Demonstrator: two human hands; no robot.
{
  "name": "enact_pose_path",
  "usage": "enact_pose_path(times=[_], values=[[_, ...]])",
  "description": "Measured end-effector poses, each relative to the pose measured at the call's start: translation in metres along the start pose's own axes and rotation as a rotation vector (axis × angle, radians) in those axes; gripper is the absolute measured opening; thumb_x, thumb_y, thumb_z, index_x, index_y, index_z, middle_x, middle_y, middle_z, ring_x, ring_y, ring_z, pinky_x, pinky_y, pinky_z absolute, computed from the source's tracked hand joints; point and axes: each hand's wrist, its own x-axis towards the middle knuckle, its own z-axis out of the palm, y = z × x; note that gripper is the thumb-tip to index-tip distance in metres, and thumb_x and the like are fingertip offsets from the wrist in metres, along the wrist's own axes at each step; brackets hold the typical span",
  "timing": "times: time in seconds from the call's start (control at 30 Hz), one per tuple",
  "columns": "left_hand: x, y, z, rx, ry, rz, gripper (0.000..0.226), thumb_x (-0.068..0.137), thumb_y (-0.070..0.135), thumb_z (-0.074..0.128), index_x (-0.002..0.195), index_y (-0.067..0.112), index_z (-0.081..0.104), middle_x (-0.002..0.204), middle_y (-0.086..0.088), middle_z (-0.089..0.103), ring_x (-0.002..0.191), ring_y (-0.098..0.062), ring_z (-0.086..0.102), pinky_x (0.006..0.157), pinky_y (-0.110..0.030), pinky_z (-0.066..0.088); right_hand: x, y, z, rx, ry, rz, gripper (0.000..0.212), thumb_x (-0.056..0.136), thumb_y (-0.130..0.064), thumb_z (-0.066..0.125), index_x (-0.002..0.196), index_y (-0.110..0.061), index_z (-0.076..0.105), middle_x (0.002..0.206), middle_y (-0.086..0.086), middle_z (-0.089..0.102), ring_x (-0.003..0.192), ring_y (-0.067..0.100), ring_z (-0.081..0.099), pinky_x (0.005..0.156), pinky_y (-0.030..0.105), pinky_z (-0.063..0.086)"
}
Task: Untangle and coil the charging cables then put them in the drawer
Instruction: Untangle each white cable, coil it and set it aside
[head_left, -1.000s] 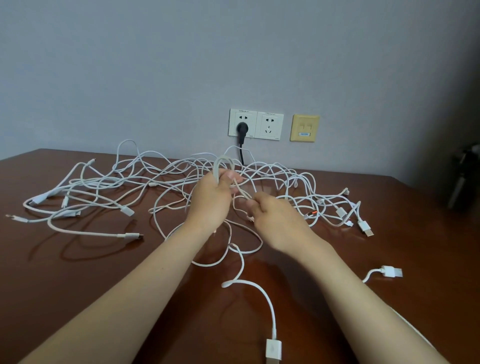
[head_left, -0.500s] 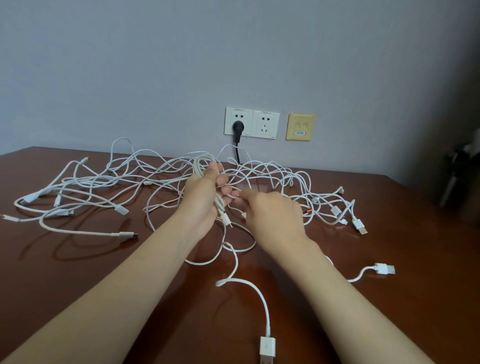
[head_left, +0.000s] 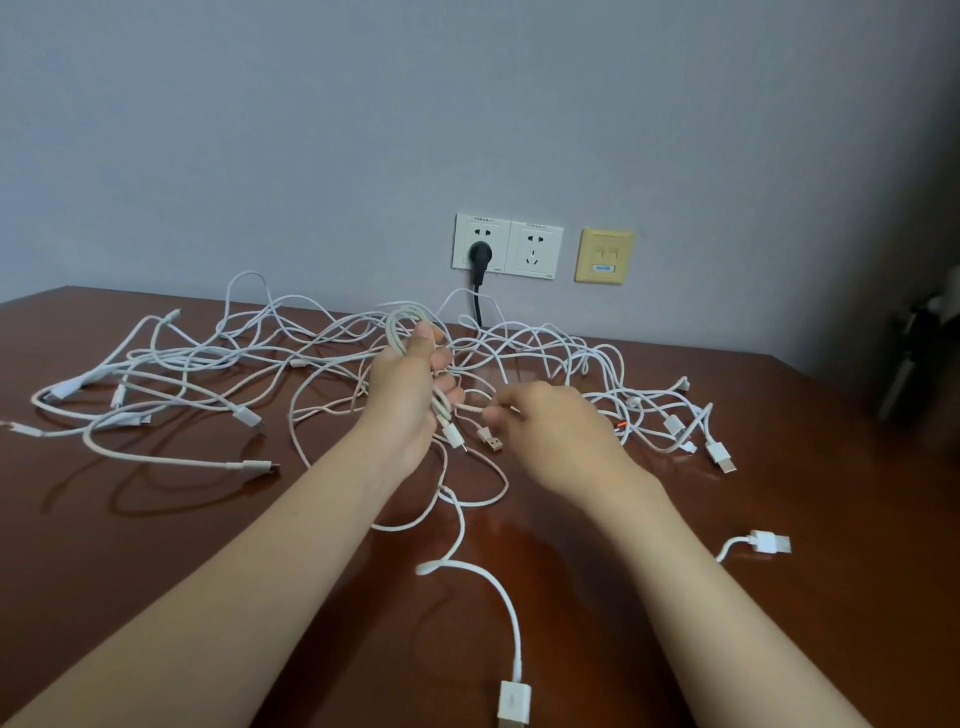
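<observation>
Since the earlier frame the right grip (head_left: 550, 423) had drawn rightward, apart from the left grip (head_left: 410, 400), pinching one strand (head_left: 470, 409) stretched between them; a USB plug (head_left: 492, 443) hung just below; the left grip was curled round a looped cable bundle (head_left: 399, 325); the tangled cables (head_left: 571, 358) sprawled over the brown surface (head_left: 156, 561), crossing behind both; a black plug (head_left: 480, 253) sat in the wall socket (head_left: 535, 249).

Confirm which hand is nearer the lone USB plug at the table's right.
Right. The right hand, pinching a cable end, is left of and beyond the USB plug, apart from it; the left hand, gripping coiled cable, is farther left.
</observation>
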Motion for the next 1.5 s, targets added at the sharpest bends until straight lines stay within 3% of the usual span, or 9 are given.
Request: enact_pose_path(times=[0.17,0.27,0.37,0.57,0.77,0.93,1.03,1.2,1.5], values=[[0.000,0.001,-0.002,0.007,0.028,0.012,0.029,0.102,0.025,0.035,0.076,0.015,0.046,0.047,0.007,0.033,0.031,-0.003,0.026,0.035,-0.013,0.027,0.002,-0.006,-0.018,-0.316,0.187,0.040,0.044,0.086,-0.060,0.047,0.080,-0.016,0.050,0.101,0.008,0.065,0.100,0.028,0.058,0.068,0.028,0.030],[0.002,0.003,-0.005,0.016,0.041,0.005,0.029,0.101,0.026,0.036,0.076,0.016,0.045,0.042,0.010,0.035,0.030,-0.002,0.027,0.034,-0.012,0.027,0.003,-0.002,-0.027,-0.351,0.203,-0.158,0.033,0.094,-0.048,0.043,0.089,-0.019,0.057,0.102,0.003,0.066,0.103,0.025,0.056,0.068,0.028,0.027],[0.001,0.002,-0.005,0.091,0.053,-0.008,0.030,0.101,0.027,0.036,0.076,0.017,0.046,0.039,0.011,0.037,0.030,-0.002,0.028,0.034,-0.012,0.027,0.005,0.005,-0.020,-0.298,0.223,-0.293,0.024,0.096,-0.036,0.043,0.104,-0.024,0.062,0.101,-0.004,0.063,0.107,0.022,0.049,0.079,0.031,0.025],[-0.001,-0.003,-0.009,0.392,0.009,-0.014,0.034,0.100,0.034,0.037,0.074,0.017,0.050,0.047,0.008,0.043,0.033,-0.004,0.035,0.036,-0.015,0.028,0.012,0.012,-0.001,0.141,0.260,-0.469,0.024,0.080,-0.040,0.056,0.080,-0.022,0.072,0.061,-0.012,0.039,0.067,0.010,0.039,0.068,0.032,0.032],[-0.015,-0.009,-0.001,0.451,-0.258,-0.163,0.056,0.092,0.058,0.025,0.070,0.013,0.052,0.035,0.010,0.032,0.028,-0.002,0.026,0.033,-0.009,0.019,0.009,0.009,0.006,0.566,0.218,-0.266,0.026,0.075,-0.021,0.075,0.075,-0.023,0.048,0.047,-0.011,0.047,0.050,0.005,0.042,0.052,0.019,0.033],[-0.015,-0.008,0.002,0.564,-0.351,-0.163,0.064,0.085,0.064,0.023,0.049,0.020,0.052,0.043,0.007,0.026,0.030,-0.001,0.021,0.033,-0.009,0.015,0.008,0.012,0.007,0.499,0.237,-0.242,0.023,0.087,-0.009,0.060,0.079,-0.025,0.046,0.077,0.005,0.062,0.065,0.004,0.054,0.058,0.009,0.037],[-0.016,0.000,-0.001,0.648,-0.486,-0.235,0.052,0.066,0.070,0.033,0.054,0.022,0.051,0.046,0.008,0.030,0.033,-0.001,0.019,0.033,-0.011,0.014,0.009,0.015,0.005,0.498,0.307,-0.143,0.036,0.079,-0.022,0.071,0.078,-0.028,0.036,0.066,-0.005,0.049,0.056,0.006,0.046,0.054,0.023,0.034],[-0.018,-0.004,-0.006,0.724,-0.628,-0.282,0.017,0.085,0.034,0.057,0.077,0.020,0.050,0.046,0.011,0.034,0.037,0.000,0.022,0.034,-0.010,0.017,0.015,0.027,-0.002,0.419,0.281,-0.025,0.040,0.069,-0.041,0.075,0.065,-0.022,0.041,0.056,-0.007,0.045,0.054,0.012,0.039,0.057,0.032,0.033],[-0.015,-0.011,-0.007,0.648,-0.499,-0.186,0.018,0.098,0.021,0.042,0.083,0.015,0.050,0.039,0.009,0.036,0.038,-0.006,0.050,0.039,-0.014,0.039,0.012,0.028,-0.004,0.472,0.277,-0.175,0.025,0.089,0.001,0.047,0.091,-0.022,0.057,0.068,-0.005,0.052,0.062,0.004,0.046,0.060,0.014,0.034]])
